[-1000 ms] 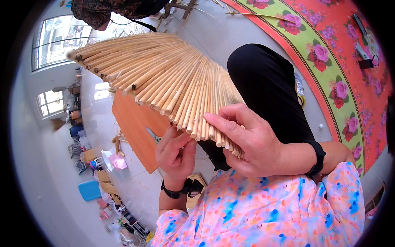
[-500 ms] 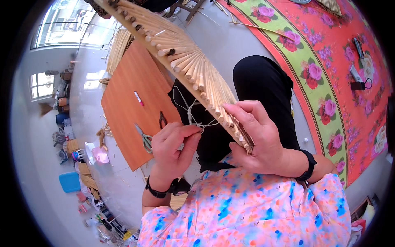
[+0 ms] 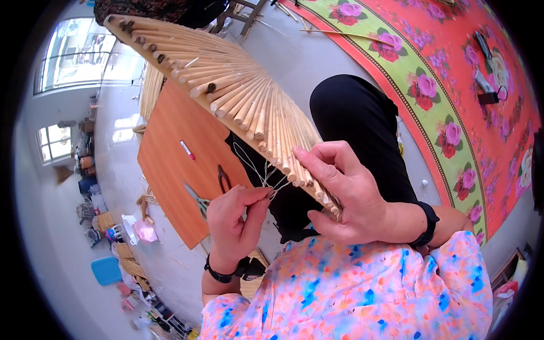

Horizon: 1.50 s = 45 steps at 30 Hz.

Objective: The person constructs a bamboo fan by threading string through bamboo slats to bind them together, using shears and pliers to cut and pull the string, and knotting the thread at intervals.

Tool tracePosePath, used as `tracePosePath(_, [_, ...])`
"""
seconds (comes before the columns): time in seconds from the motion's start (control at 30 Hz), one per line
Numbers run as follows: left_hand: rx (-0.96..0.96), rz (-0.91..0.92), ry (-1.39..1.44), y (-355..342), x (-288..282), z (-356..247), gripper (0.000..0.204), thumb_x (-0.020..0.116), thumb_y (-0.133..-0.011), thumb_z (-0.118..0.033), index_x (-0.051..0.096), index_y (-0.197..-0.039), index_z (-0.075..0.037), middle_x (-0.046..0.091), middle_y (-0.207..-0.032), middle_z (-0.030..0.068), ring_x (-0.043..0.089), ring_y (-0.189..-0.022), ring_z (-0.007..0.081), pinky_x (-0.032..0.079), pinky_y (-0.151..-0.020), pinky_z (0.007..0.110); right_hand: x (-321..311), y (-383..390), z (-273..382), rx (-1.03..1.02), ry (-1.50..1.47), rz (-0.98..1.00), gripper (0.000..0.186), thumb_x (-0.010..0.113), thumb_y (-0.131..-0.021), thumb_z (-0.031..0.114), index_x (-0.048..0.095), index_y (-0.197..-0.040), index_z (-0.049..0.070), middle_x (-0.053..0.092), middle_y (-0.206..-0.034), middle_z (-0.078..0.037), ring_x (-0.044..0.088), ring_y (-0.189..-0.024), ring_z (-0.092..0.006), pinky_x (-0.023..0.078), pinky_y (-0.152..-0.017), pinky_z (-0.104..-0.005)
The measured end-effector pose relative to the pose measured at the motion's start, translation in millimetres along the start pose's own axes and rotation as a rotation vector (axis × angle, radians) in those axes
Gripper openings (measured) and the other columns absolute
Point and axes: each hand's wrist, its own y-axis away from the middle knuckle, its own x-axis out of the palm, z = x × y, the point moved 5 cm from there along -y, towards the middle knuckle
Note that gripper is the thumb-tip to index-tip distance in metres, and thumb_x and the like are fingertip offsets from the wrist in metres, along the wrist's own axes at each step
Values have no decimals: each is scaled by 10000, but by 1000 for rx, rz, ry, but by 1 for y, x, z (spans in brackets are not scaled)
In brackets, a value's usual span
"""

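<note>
A long mat of pale plant stalks [image 3: 249,105], fanned side by side with their cut ends toward me, slants across the view from upper left down to my lap. My right hand [image 3: 354,195] grips its near end, thumb on top of the stalk ends and fingers around the side. Left of that end, my left hand [image 3: 238,218] pinches a thin white string [image 3: 265,173] between thumb and fingertips. Loops of the string lie over my dark trousers and run toward the underside of the mat, where the mat hides them.
On the brown board [image 3: 164,153] at left lie a marker [image 3: 187,150], green-handled scissors [image 3: 198,199] and dark-handled pliers or snips [image 3: 224,180]. A red floral cloth [image 3: 453,130] covers the floor at right, with tools on it. A stool [image 3: 241,14] stands at the far side.
The mat's far end has swung left and lower in view, showing more of its upper face. My left hand has shifted slightly down, still pinching the string. My right hand keeps its grip.
</note>
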Motion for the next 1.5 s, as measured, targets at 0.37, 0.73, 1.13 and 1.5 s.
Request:
tracePosePath(0.37, [173,-130,-82,-3,13,-6,97,637,-812,71,610,-889,18,568,-645,81,496,-527,194,368,-485,286,4,3,-6,-22,2,9,749,597,-643,-53,461,-1378,-11,467,-1141,-176,556,-896,-271,498,-733,-325])
tracePosePath(0.73, [237,-171,-143,-10,16,-15,108,626,-799,102,593,-868,27,507,-611,74,455,-506,191,337,-473,284,-2,-1,-3,-54,-16,-36,713,556,-638,-88,458,-1343,-43,499,-1112,-200,564,-916,-359,506,-735,-380])
tracePosePath(1.13, [283,-198,-192,-22,20,-23,148,653,-754,124,625,-867,33,501,-605,78,454,-493,205,334,-464,295,-5,-1,-1,-78,52,-54,693,553,-636,-66,453,-1322,-76,499,-1141,-203,556,-958,-380,501,-797,-401])
tracePosePath(1.5, [85,-43,-203,-22,9,-30,163,617,-821,62,642,-974,10,582,-655,117,579,-561,226,444,-526,307,-1,-5,3,-53,133,-23,712,554,-629,-32,459,-1335,-58,491,-1106,-216,570,-919,-358,504,-799,-374])
